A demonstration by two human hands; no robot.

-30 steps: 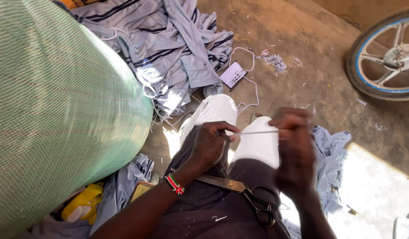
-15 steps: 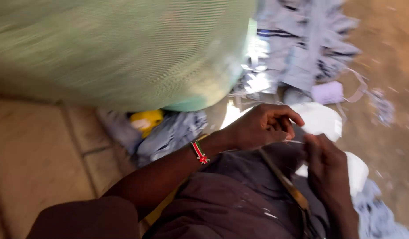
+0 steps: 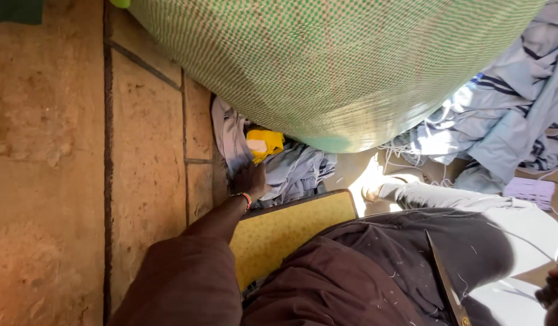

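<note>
The left hand [image 3: 250,181] reaches down into a tight gap. A rough stone wall [image 3: 67,157] is close on one side of it, and a big green woven sack [image 3: 327,66] bulges just above. The hand rests on soft, crumpled grey cloth [image 3: 297,172]. A yellow thing [image 3: 265,143] sits just past the fingers. Whether the fingers are closed cannot be told. The right hand [image 3: 555,293] is far off at the edge, mostly cut off.

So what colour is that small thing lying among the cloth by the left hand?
Yellow. The small object lies just beyond the left hand on grey cloth, clearest in the head view.
</note>
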